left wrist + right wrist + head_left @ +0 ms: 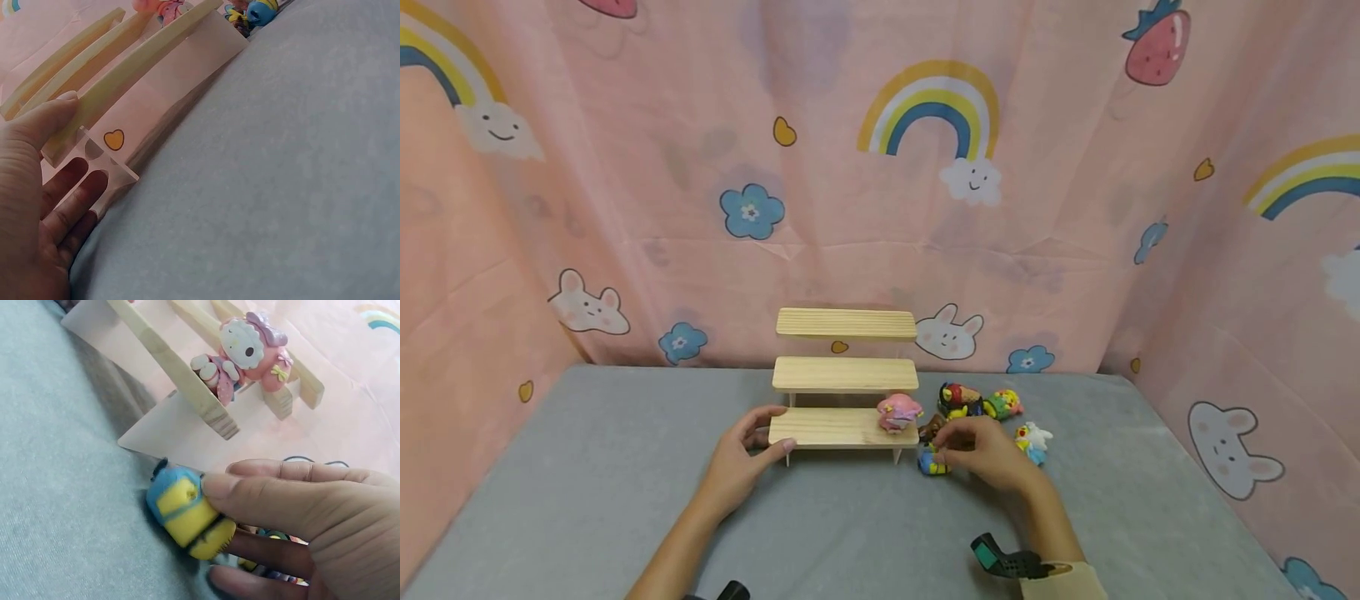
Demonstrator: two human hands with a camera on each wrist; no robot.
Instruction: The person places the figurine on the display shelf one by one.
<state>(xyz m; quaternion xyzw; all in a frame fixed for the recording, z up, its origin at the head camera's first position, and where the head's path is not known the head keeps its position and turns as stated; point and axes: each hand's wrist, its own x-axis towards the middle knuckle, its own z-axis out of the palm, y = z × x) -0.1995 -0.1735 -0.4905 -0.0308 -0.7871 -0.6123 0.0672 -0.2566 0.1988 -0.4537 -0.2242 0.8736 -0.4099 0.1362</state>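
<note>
A three-tier wooden display stand with clear side supports stands on the grey cloth. My left hand grips the left end of its lowest tier, thumb on the board's edge and the other fingers by the clear support. A pink figurine with a white face and purple bow sits at the right end of that tier. Beside the stand, my right hand pinches a blue and yellow minion figurine, lying tipped over close to the cloth.
Behind and right of the right hand lie a red and dark figurine, a green and yellow one, a white and blue one and a brown one. A pink printed curtain hangs behind the grey table.
</note>
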